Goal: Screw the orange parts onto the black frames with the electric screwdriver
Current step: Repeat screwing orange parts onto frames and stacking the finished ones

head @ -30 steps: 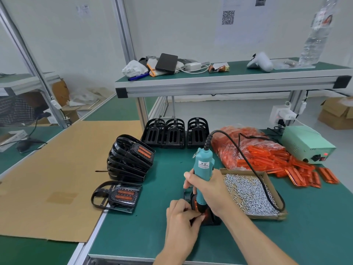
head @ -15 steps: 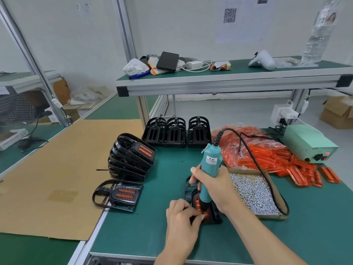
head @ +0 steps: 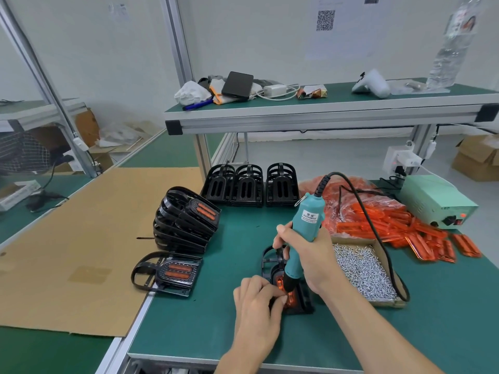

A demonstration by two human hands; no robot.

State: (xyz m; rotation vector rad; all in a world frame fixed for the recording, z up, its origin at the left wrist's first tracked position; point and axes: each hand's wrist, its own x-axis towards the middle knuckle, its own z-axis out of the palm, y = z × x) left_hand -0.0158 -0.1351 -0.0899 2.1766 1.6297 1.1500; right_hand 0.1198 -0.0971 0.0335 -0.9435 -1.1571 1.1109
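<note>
In the head view, the right hand (head: 310,255) is gripping the teal electric screwdriver (head: 302,233), its tip pressing down on the orange part (head: 291,296) sitting in a black frame (head: 302,300) near the worktop's (head: 216,333) front edge. The left hand (head: 256,306) is pinching that frame's left side, steadying it. A tray of screws (head: 361,273) is lying just right.

Three stacks of empty black plastic frames (head: 249,186) stand in one row. One leaning pile of finished frames with orange inserts (head: 186,220) and one single finished frame (head: 168,273) lie apart. One teal electric screwdriver (head: 303,233), one cardboard tray of small silver screws (head: 363,273).
</note>
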